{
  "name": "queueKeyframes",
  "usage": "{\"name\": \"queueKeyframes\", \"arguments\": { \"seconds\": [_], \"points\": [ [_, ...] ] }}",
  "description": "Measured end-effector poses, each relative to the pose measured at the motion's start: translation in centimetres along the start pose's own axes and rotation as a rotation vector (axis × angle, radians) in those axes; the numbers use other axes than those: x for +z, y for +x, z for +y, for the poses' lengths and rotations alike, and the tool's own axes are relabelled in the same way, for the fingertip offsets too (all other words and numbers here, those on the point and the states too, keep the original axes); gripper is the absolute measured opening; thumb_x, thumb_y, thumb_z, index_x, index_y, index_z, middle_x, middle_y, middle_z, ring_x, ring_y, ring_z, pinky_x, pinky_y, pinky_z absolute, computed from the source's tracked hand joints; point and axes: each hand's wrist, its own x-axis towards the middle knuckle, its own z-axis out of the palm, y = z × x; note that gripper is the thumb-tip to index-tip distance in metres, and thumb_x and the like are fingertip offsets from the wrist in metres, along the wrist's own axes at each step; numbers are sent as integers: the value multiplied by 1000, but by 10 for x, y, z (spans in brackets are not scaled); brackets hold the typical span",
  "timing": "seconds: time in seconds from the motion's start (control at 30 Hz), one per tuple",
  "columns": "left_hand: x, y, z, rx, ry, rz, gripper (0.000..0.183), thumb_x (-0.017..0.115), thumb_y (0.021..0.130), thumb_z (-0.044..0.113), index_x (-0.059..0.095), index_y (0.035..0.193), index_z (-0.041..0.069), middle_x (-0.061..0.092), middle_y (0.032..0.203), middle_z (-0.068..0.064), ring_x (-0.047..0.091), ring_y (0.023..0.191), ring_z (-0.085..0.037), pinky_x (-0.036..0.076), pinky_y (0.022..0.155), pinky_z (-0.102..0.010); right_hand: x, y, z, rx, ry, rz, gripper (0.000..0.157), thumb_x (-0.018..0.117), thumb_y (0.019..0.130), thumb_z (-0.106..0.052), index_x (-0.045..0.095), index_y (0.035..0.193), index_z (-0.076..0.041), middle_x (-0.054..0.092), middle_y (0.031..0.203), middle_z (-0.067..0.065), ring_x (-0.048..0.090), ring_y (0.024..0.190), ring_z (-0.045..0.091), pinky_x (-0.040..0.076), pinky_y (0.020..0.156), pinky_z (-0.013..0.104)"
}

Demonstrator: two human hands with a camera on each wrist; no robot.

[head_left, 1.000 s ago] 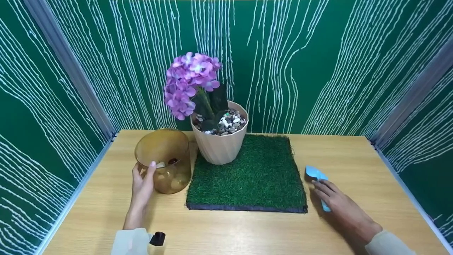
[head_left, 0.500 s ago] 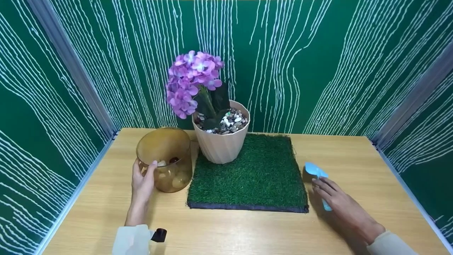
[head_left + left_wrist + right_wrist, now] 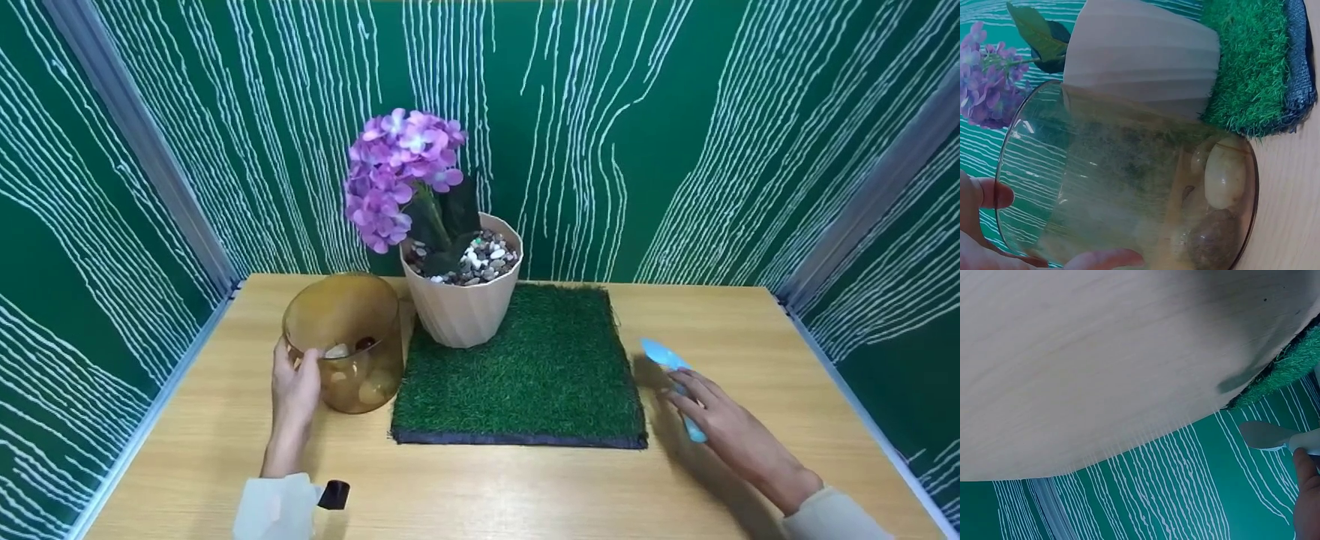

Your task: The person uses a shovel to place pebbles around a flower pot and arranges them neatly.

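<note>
At the left, my left hand [image 3: 294, 391] holds the side of an amber see-through container [image 3: 360, 379] near its rim, thumb toward the front. In the left wrist view a fingertip [image 3: 1004, 193] shows at the rim of that container. Several pale and dark stones [image 3: 1224, 175] lie in its bottom. Over the table at the right, my right hand [image 3: 739, 435] grips a small light-blue trowel [image 3: 661, 354] by its handle, the blade pointing away from me. The right wrist view shows the trowel blade [image 3: 1264, 435] seen against the green wall, with a fingertip [image 3: 1302, 464] on the handle.
A cream pot [image 3: 461, 311] with purple flowers [image 3: 405, 172] and pebbles [image 3: 487, 259] stands on a square of artificial grass [image 3: 525, 390], close to the amber container. Green white-lined walls [image 3: 570, 150] enclose the wooden table [image 3: 480, 491] at the back and sides.
The trowel has lifted and tilted in my right hand, its blade now turned more edge-on and higher. My left thumb has slid down slightly from the container's rim; the container stays in place.
</note>
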Motion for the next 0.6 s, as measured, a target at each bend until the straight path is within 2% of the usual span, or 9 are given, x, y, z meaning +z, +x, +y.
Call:
{"name": "queueKeyframes", "arguments": {
  "seconds": [0.27, 0.3, 0.43, 0.5, 0.6],
  "points": [
    [-7, -5, 1, -27, 24, -30, 76, 40, 104, 14, 5, 171, 11, 13, 177, -21, 14, 164, -40, 20, 133, -53, -7, 1, -6, 45, 0, -69, 85, 94, 61, 16, 67, 138, -8, 56, 153, 20, 54, 137, 46, 58, 93, 53],
    [-8, -6, 1, -35, 31, -35, 76, 40, 104, 15, 4, 171, 12, 13, 177, -21, 16, 164, -40, 24, 131, -53, -7, 1, -6, 39, -2, -62, 85, 94, 61, 16, 67, 137, -8, 56, 153, 20, 54, 137, 45, 59, 92, 52],
    [-11, -8, 0, -56, 60, -48, 76, 38, 104, 18, 2, 172, 13, 14, 177, -21, 27, 157, -36, 43, 111, -44, -7, 2, -6, 3, -24, -6, 85, 94, 57, 18, 69, 135, -5, 58, 151, 20, 54, 136, 42, 62, 87, 48],
    [-12, -9, 0, -61, 60, -56, 76, 37, 105, 18, 1, 171, 13, 14, 177, -21, 31, 152, -35, 45, 99, -40, -7, 1, -5, -1, -26, 9, 86, 95, 55, 19, 69, 134, -5, 58, 151, 20, 54, 136, 41, 62, 85, 48],
    [-14, -10, 0, -54, 59, -59, 75, 36, 105, 18, 2, 171, 10, 14, 177, -21, 31, 152, -34, 43, 99, -38, -9, 1, -5, 18, -13, -10, 85, 94, 58, 18, 69, 135, -7, 57, 152, 18, 54, 136, 42, 62, 87, 49]
  ]
}}
